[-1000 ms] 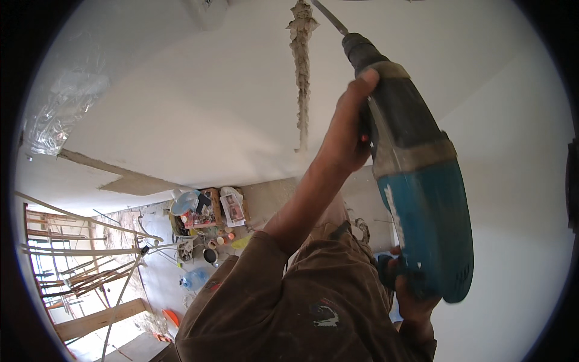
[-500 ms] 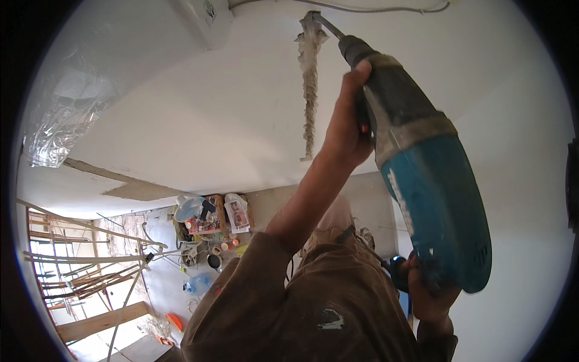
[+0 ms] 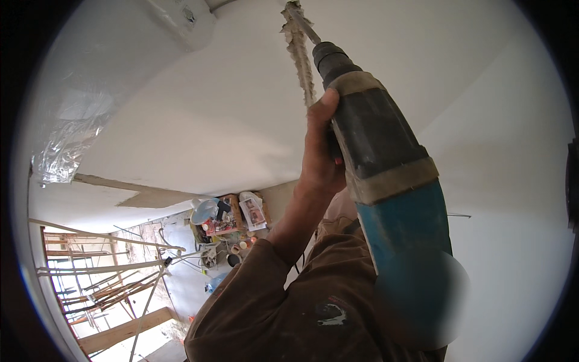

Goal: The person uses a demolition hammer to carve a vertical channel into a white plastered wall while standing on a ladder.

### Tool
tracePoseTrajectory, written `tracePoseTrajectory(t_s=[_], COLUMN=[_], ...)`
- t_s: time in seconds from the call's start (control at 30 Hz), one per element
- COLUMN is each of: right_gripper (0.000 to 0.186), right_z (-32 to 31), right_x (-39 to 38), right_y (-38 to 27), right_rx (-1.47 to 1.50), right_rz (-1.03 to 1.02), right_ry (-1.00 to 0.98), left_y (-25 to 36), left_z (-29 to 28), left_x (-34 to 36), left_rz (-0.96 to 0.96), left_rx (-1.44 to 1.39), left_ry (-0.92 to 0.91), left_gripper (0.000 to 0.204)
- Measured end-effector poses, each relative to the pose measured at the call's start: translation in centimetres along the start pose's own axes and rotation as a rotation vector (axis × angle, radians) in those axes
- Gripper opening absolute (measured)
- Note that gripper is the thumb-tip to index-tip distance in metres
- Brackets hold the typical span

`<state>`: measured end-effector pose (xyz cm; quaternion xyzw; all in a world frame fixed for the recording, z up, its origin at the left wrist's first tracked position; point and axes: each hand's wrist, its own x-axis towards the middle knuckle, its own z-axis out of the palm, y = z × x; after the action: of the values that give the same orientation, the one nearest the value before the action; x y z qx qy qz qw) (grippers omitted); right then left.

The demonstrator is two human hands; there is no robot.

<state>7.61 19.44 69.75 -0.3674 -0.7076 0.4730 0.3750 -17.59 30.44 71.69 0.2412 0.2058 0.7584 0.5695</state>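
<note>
A large blue-and-black rotary hammer [image 3: 386,139] slants up across the view toward the white wall [image 3: 205,114]. My left hand [image 3: 321,148] is closed round its side handle, the thumb lying along the dark front housing. From the chuck a metal chisel bit [image 3: 306,27] reaches to the upper end of a rough vertical groove [image 3: 298,57] broken into the plaster. The exact contact of the tip is hard to make out. My right hand is hidden at the rear of the tool, where the blue body is blurred.
Clear plastic sheeting [image 3: 72,145] hangs at the left. Below it a light blue basin [image 3: 206,211], papers [image 3: 252,212] and small containers stand at the lower left. Poles and a wooden plank [image 3: 129,330] lie by a bright opening. A thin rod [image 3: 459,215] sticks out at right.
The rotary hammer and my left hand have shifted left and stand steeper in view. My right hand, seen before at the tool's rear, is now hidden. The whole view has shifted.
</note>
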Motion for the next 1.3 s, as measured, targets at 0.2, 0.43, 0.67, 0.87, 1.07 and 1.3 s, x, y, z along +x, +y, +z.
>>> tracePoseTrajectory(t_s=[0.2,0.43,0.67,0.87,1.07,1.3], right_gripper=[0.049,0.055,0.063,0.069,0.075,0.082], right_z=[0.8,0.7,0.5,1.0,0.7,1.0], right_x=[1.5,2.3,2.7,3.8,3.5,4.0], right_y=[0.4,0.8,0.6,0.5,0.6,0.8], right_rx=[0.039,0.031,0.01,0.023,0.024,0.057], right_rz=[-0.048,-0.052,-0.02,-0.035,-0.042,-0.068], right_ry=[-0.024,-0.026,-0.019,-0.031,-0.038,-0.049], left_y=[1.0,1.2,0.7,1.5,0.6,1.1], left_z=[-0.9,-1.2,-1.5,-2.7,-2.2,-2.2], left_x=[-0.2,0.6,0.8,1.4,0.7,1.2], left_rz=[0.018,-0.021,-0.026,-0.083,-0.067,-0.046], left_rx=[0.057,-0.009,0.1,0.006,0.033,0.105], left_ry=[-0.024,-0.042,0.014,-0.112,0.005,0.005], left_gripper=[0.061,0.06,0.067,0.071,0.067,0.064])
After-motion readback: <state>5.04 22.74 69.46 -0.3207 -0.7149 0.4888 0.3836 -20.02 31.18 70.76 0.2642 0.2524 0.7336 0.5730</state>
